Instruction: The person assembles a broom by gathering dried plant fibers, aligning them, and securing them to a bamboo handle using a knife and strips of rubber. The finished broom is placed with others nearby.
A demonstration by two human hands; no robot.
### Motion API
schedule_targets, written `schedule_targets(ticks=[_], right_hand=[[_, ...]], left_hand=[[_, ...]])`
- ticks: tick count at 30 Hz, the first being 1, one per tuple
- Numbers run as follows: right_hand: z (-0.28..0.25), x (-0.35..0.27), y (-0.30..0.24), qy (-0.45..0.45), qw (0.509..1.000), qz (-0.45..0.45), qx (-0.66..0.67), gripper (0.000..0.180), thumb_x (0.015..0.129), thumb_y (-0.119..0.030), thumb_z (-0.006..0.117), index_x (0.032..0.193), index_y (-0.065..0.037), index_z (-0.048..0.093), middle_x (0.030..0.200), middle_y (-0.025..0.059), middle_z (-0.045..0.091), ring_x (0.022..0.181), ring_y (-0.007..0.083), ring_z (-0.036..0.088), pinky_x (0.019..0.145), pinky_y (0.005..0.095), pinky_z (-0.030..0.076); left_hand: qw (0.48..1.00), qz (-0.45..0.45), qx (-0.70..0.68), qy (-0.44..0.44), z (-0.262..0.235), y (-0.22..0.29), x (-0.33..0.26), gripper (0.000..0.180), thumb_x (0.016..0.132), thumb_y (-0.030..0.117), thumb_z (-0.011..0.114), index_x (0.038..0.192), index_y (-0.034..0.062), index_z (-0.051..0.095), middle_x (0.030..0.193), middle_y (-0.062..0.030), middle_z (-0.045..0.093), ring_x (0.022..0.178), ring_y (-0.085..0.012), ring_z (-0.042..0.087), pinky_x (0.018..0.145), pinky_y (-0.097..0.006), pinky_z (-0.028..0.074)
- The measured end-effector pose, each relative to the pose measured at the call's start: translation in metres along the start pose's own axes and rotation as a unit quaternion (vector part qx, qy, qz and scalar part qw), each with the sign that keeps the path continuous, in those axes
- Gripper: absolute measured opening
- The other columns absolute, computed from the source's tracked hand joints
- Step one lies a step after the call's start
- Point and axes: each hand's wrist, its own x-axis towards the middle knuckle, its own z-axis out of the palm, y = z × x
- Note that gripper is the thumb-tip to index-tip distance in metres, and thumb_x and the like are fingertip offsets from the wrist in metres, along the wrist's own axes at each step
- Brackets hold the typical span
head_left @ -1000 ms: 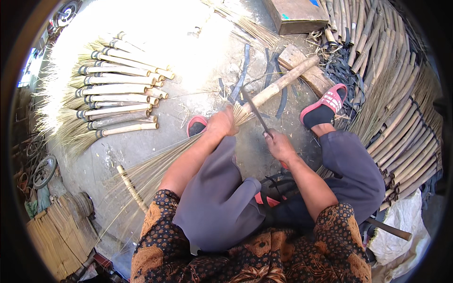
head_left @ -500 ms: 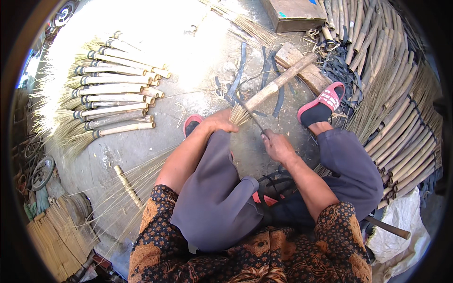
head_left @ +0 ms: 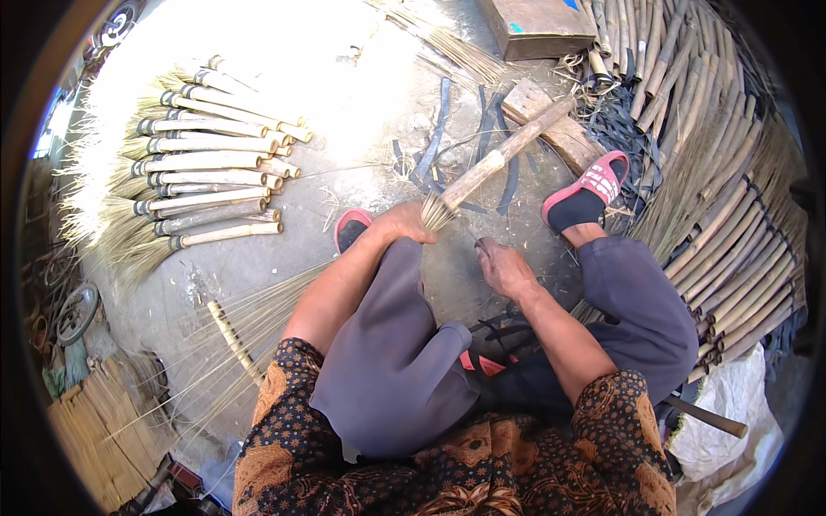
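Observation:
My left hand [head_left: 406, 224] is closed round the straw bundle of a broom, just below its bamboo handle [head_left: 486, 168]. The handle slants up and to the right, its far end over a wooden block [head_left: 551, 125]. Long straw stalks [head_left: 267, 301] trail out to the left beneath my left forearm. At the joint of straw and handle [head_left: 439, 208] a dark band shows. My right hand [head_left: 506, 267], right of this joint, is closed with its fingertips pinching a thin dark strip, which is partly blurred and hard to make out.
Finished brooms [head_left: 211, 162] lie in a row at the left. Bamboo handles [head_left: 731, 284] and straw are stacked along the right. Dark strips [head_left: 508, 185] lie about the floor, with a heap [head_left: 628, 129] beside the block. A box [head_left: 538, 30] stands at the back; a short bamboo piece [head_left: 232, 340] lies left.
The dark length that stretched from my right hand up across the handle's base no longer shows there. My right hand has shifted very slightly; my left hand keeps its grip.

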Motion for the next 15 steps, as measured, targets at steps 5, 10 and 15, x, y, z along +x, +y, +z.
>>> schedule_targets(ticks=[5,10,15], right_hand=[[-0.003,0.001,-0.009,-0.031,0.999,0.026,0.031,0.029,0.108,-0.028,0.049,0.121,-0.004,0.060,0.096,0.0328,0.070,0.095,0.0546,0.066,0.084,0.0601,0.051],[-0.001,0.002,-0.018,-0.068,0.997,0.009,-0.017,0.031,0.108,-0.028,0.049,0.120,-0.003,0.060,0.100,0.0325,0.070,0.099,0.0534,0.066,0.086,0.0590,0.051],[0.005,0.007,-0.010,-0.032,0.998,0.009,0.047,0.031,0.108,-0.029,0.050,0.119,-0.002,0.061,0.100,0.0328,0.069,0.099,0.0528,0.066,0.086,0.0587,0.051]], left_hand=[[0.999,-0.008,-0.040,-0.008,0.000,-0.006,0.002,0.046,0.071,0.025,0.080,0.110,0.0033,0.071,0.090,-0.0124,0.075,0.083,-0.0257,0.070,0.079,-0.038,0.056],[0.997,-0.014,0.065,0.041,0.001,0.021,-0.015,0.062,0.074,0.029,0.082,0.124,-0.0021,0.063,0.098,-0.0217,0.076,0.093,-0.0346,0.074,0.086,-0.044,0.058],[0.963,-0.153,0.182,0.122,0.012,0.033,-0.023,0.080,0.076,0.032,0.080,0.136,-0.0099,0.049,0.105,-0.0309,0.074,0.104,-0.0438,0.073,0.092,-0.049,0.058]])
